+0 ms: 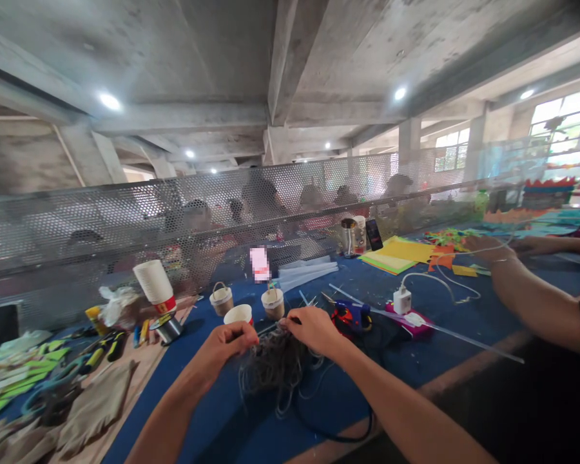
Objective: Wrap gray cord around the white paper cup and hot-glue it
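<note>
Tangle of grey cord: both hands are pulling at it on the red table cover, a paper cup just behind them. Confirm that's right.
Not quite. In the head view the left hand and right hand do work the tangle of grey cord, with the paper cup just behind, but the table cover is blue, not red.

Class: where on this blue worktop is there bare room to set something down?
Bare blue table lies between the white charger and the co-worker's arm. Crowded: around the left hand and right hand on the tangled string, by the paper cups and glue gun.
</note>
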Demonstrator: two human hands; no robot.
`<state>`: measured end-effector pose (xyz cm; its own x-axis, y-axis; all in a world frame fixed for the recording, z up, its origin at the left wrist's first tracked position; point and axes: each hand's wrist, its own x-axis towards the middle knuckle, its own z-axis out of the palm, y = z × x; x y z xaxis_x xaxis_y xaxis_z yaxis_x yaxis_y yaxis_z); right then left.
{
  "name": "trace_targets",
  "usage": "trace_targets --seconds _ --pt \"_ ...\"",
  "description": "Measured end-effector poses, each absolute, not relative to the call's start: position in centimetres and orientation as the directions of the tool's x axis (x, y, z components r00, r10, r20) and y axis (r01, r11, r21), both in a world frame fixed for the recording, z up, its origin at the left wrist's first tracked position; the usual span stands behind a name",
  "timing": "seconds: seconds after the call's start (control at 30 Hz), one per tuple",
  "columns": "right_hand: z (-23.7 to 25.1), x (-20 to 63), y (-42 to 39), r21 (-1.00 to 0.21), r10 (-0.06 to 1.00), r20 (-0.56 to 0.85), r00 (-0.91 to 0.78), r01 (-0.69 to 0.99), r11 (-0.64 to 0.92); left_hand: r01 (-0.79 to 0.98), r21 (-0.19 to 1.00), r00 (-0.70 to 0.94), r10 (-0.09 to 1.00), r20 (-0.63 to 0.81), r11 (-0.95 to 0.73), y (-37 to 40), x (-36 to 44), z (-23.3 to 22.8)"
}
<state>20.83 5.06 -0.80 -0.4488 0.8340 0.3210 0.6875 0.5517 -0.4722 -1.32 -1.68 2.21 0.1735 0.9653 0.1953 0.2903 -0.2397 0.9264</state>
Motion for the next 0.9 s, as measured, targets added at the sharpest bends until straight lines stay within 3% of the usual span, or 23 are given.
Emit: trace_targets --seconds 0.07,0.17,0.3,0.43,0.53,0.63,0.77,0.9 --pt "-1.0 20.9 5.3 -0.505 0.833 0.276 -0.480 0.665 0.551 -0.037 0.968 0.107 0.962 0.251 -0.249 -1.9 -2.0 2.6" --pt "-1.2 21.0 5.7 -0.529 0.831 0.241 -0.501 0.650 0.545 -0.451 0.847 -0.023 0.952 0.304 -0.281 -2.0 -3.1 3.0" --pt "-1.4 21.0 5.9 -0.527 0.842 0.237 -0.485 0.664 0.531 -0.583 0.741 -0.198 0.943 0.267 -0.333 -1.8 -3.8 3.6" --pt "-1.1 21.0 5.7 -0.528 0.852 0.269 -0.450 0.670 0.521 -0.404 0.881 -0.118 0.969 0.218 -0.248 -1.7 -2.9 3.4" --pt "-0.8 20.9 5.5 -0.522 0.856 0.315 -0.410 0.679 0.517 0.050 0.974 -0.072 0.972 0.225 -0.221 -1.2 -1.7 2.2" --pt "-0.7 20.8 5.3 -0.515 0.854 0.360 -0.374 0.684 0.517 0.474 0.853 0.011 0.970 0.241 -0.218 -0.4 -0.6 0.6" --pt "-0.6 20.8 5.3 -0.534 0.850 0.388 -0.358 0.664 0.523 0.565 0.784 0.042 0.958 0.284 -0.257 -0.1 -0.2 -0.1" --pt "-0.6 20.8 5.5 -0.550 0.861 0.364 -0.355 0.664 0.506 0.458 0.856 0.179 0.968 0.177 -0.241 -0.8 -0.9 1.0"
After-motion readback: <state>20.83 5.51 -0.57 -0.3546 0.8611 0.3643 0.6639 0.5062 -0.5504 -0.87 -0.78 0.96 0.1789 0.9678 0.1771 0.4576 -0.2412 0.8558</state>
